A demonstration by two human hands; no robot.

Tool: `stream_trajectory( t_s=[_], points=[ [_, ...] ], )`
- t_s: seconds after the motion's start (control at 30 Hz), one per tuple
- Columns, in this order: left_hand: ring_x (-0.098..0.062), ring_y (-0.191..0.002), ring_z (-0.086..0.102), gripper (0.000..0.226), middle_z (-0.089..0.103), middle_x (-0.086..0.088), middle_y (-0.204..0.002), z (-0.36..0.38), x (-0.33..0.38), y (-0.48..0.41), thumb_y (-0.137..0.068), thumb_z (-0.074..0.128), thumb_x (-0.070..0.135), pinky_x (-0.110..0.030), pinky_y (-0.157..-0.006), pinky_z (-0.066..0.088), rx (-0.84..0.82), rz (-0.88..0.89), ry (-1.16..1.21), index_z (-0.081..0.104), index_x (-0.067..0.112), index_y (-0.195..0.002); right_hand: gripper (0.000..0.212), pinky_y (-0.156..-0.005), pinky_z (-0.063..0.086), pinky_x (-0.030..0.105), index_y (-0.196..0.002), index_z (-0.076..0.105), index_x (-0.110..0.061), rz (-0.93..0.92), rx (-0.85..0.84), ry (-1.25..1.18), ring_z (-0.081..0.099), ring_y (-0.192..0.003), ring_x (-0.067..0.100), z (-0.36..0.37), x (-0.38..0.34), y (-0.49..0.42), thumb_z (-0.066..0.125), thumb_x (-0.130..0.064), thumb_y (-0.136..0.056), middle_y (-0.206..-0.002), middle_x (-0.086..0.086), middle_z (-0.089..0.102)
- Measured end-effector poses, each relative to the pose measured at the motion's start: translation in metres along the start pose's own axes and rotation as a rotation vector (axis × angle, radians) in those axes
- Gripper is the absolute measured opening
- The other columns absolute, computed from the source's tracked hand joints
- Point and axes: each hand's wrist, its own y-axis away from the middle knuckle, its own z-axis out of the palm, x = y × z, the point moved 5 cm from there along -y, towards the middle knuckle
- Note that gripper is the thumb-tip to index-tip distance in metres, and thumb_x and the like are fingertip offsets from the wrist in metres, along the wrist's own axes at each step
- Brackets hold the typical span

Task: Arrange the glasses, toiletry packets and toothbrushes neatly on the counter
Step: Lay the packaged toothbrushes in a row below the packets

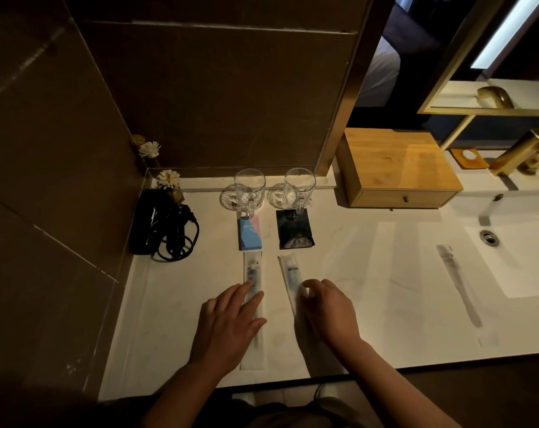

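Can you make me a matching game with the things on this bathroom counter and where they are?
Things:
1. blue packet
2. black packet
3. wooden box
4. hair dryer

Places:
A. at the counter's far left, by the wall
B. in front of the left glass
C. beside the sink
D. in front of the right glass

Pairs: 1-B, 2-D, 3-C, 4-A

left hand (228, 322) and right hand (326, 313) rest on wrapped toothbrushes (253, 273).

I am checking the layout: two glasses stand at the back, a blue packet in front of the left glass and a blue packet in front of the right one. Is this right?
Not quite. The head view shows the packet in front of the right glass is a black packet, not blue. The blue packet lies in front of the left glass.
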Motion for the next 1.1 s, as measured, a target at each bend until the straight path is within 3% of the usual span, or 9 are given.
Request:
stream_trajectory(
  t_s=[0.13,0.3,0.47,0.57,0.73,1.1],
  points=[
    [-0.024,-0.126,0.056,0.057,0.057,-0.002,-0.142,-0.001,0.0,0.0,-0.093,0.026,0.06,-0.041,-0.086,0.051,-0.023,-0.019,-0.001,0.049,0.032,-0.137,0.02,-0.069,0.044,0.022,-0.112,0.069,-0.02,0.029,-0.035,-0.05,0.065,-0.084,0.021,0.008,-0.012,-0.005,0.057,-0.018,-0.095,-0.102,0.003,0.072],
    [-0.024,-0.125,0.057,0.065,0.059,-0.003,-0.14,-0.005,0.0,0.001,-0.096,0.008,0.061,-0.042,-0.086,0.051,-0.021,-0.034,0.018,0.049,0.032,-0.136,0.022,-0.074,0.054,0.03,-0.114,0.066,-0.021,0.089,-0.057,-0.083,0.067,-0.086,0.023,0.014,-0.017,-0.011,0.057,-0.023,-0.094,-0.103,0.005,0.073],
    [-0.025,-0.125,0.057,0.056,0.058,-0.004,-0.141,-0.003,0.0,0.0,-0.095,0.022,0.06,-0.042,-0.086,0.05,-0.034,-0.037,0.011,0.047,0.032,-0.137,0.023,-0.07,0.046,0.025,-0.116,0.065,-0.021,0.094,-0.06,-0.089,0.067,-0.087,0.024,0.015,-0.017,-0.012,0.059,-0.024,-0.094,-0.104,0.006,0.073],
    [-0.025,-0.124,0.057,0.055,0.059,-0.004,-0.139,-0.003,0.0,0.001,-0.092,0.031,0.058,-0.042,-0.086,0.05,-0.021,-0.042,0.006,0.047,0.032,-0.137,0.025,-0.075,0.05,0.027,-0.119,0.064,-0.019,0.095,-0.066,-0.105,0.068,-0.089,0.025,0.016,-0.017,-0.013,0.059,-0.023,-0.095,-0.106,0.007,0.073],
    [-0.024,-0.123,0.058,0.053,0.059,-0.003,-0.138,-0.004,0.001,0.001,-0.092,0.033,0.056,-0.042,-0.086,0.05,0.007,-0.042,0.004,0.048,0.032,-0.136,0.022,-0.079,0.056,0.033,-0.116,0.064,-0.017,0.105,-0.053,-0.111,0.068,-0.087,0.027,0.017,-0.017,-0.013,0.057,-0.023,-0.096,-0.103,0.01,0.074],
    [-0.024,-0.121,0.059,0.053,0.059,-0.004,-0.137,-0.003,0.0,0.001,-0.092,0.032,0.057,-0.042,-0.086,0.05,0.047,-0.037,0.011,0.047,0.033,-0.136,0.021,-0.08,0.056,0.032,-0.114,0.065,-0.016,0.11,-0.027,-0.137,0.069,-0.087,0.027,0.017,-0.017,-0.012,0.059,-0.025,-0.096,-0.102,0.009,0.074]
  ],
)
